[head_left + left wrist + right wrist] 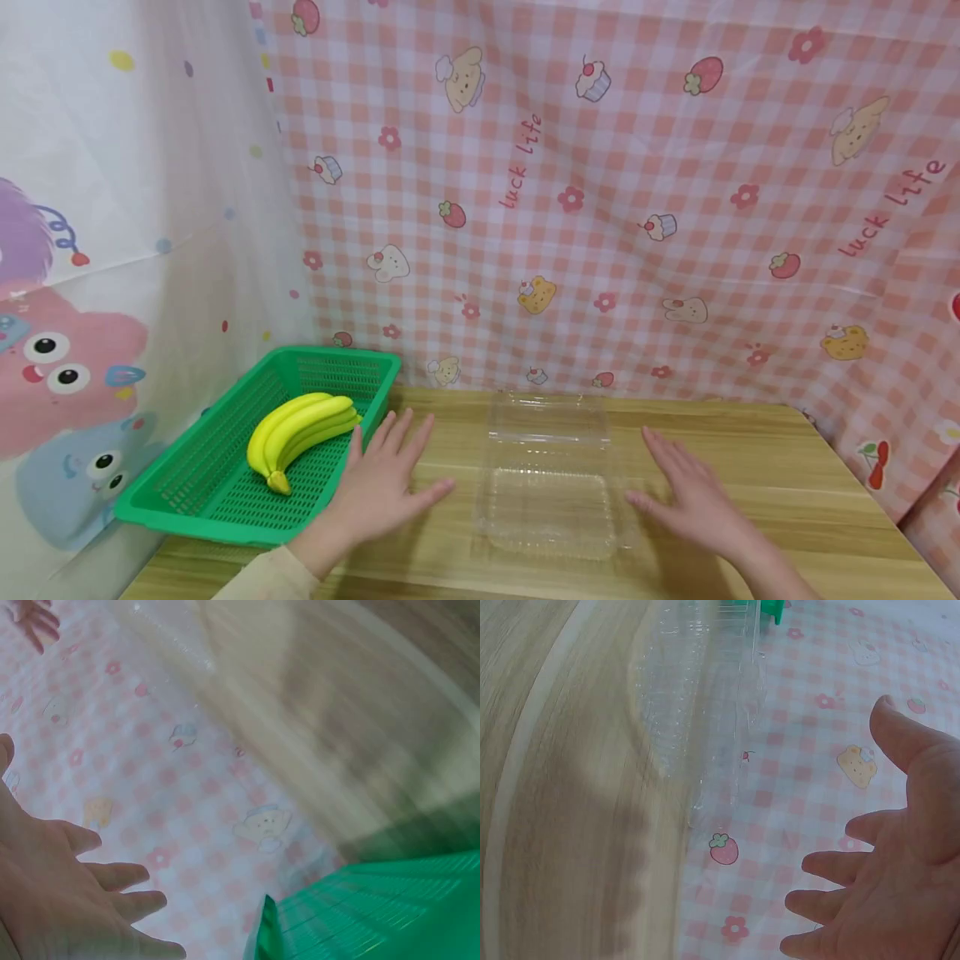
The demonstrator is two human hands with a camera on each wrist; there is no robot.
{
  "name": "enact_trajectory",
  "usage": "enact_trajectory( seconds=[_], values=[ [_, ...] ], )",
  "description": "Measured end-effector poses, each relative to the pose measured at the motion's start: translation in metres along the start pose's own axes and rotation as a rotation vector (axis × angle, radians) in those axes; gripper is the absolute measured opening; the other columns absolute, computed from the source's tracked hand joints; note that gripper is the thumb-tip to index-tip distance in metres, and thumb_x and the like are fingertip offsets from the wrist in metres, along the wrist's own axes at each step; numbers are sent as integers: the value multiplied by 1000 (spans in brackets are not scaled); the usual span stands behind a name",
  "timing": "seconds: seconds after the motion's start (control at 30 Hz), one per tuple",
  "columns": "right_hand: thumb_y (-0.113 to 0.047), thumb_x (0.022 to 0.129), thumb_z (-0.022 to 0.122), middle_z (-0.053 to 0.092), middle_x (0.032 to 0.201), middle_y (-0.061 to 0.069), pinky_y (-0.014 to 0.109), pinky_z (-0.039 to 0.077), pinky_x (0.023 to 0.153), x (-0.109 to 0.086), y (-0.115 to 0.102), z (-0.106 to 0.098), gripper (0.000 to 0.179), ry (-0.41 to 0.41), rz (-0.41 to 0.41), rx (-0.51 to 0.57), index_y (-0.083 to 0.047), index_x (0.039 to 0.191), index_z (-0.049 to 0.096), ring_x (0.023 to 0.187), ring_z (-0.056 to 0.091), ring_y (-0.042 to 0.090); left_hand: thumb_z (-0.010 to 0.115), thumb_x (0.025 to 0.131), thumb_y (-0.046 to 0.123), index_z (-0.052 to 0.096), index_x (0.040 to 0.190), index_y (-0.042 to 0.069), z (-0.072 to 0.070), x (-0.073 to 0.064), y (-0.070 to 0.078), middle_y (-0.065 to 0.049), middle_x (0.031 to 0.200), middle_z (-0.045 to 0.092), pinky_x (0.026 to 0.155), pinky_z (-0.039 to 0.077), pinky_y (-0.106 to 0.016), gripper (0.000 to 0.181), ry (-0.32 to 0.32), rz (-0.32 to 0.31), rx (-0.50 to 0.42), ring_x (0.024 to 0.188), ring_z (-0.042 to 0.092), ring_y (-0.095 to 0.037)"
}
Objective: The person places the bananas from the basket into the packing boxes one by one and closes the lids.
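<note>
A clear plastic clamshell container stands on the wooden table with its lid folded back toward the curtain. To its left, my left hand is spread with straight fingers and holds nothing. That hand overlaps the right rim of a green plastic basket in the head view. Inside the basket lies a bunch of yellow bananas. On the container's other side my right hand is held out, fingers extended and thumb toward the container. In the right wrist view its palm is bare.
A pink checked curtain hangs along the table's back edge. At the left a white curtain with cartoon figures hangs close beside the basket. Bare wooden tabletop extends to the right of my right hand.
</note>
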State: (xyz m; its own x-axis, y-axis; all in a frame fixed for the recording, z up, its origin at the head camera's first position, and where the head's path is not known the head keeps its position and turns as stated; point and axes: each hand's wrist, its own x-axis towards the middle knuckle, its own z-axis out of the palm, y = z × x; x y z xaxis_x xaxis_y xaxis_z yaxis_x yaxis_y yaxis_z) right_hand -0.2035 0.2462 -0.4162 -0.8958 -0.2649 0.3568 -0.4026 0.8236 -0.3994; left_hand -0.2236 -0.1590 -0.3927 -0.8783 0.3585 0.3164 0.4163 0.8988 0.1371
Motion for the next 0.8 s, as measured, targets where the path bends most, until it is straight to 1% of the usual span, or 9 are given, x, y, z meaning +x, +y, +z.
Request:
enact_trajectory(
  seconds=[0.1,0.17,0.27,0.33,0.5,0.67,0.8],
  values=[
    [-33,89,73,40,145,33,77,26,99,1,2,1,82,20,-3,50,7,149,33,129,35,60,48,89,73,38,153,14,-4,0,-1,-19,154,37,109,9,-74,88,59,20,3,143,26,-42],
    [-32,91,72,38,146,34,74,29,100,2,2,1,81,22,12,90,7,150,32,128,36,59,49,89,73,39,153,14,-5,0,-3,-19,152,39,109,12,-73,88,95,35,21,142,30,-42],
    [-31,92,70,35,147,35,71,31,102,2,4,2,79,15,60,168,7,150,32,130,36,57,52,88,72,41,152,13,-5,0,-5,-19,151,41,109,15,-72,88,138,58,35,140,34,-42],
    [-30,94,69,36,147,35,69,31,103,1,5,3,77,8,99,217,8,150,31,130,37,56,54,87,71,43,151,12,-6,0,-6,-18,150,42,109,17,-72,87,161,72,47,138,37,-42],
    [-31,98,62,40,144,34,68,33,102,1,8,5,74,-31,204,318,6,152,27,129,40,55,60,84,69,47,147,10,-10,-2,-12,-17,147,47,108,25,-68,87,211,89,66,132,45,-39],
    [-32,102,56,38,145,34,60,38,104,3,11,9,72,-77,303,450,6,153,23,130,42,51,69,82,61,51,144,7,-15,-5,-20,-17,140,54,106,34,-63,85,250,99,72,125,51,-38],
    [-31,103,55,37,146,35,58,38,105,4,13,13,71,-93,352,537,7,153,21,131,41,50,72,80,58,53,142,7,-18,-8,-29,-17,134,57,102,39,-60,82,268,97,72,122,53,-38]
  ],
)
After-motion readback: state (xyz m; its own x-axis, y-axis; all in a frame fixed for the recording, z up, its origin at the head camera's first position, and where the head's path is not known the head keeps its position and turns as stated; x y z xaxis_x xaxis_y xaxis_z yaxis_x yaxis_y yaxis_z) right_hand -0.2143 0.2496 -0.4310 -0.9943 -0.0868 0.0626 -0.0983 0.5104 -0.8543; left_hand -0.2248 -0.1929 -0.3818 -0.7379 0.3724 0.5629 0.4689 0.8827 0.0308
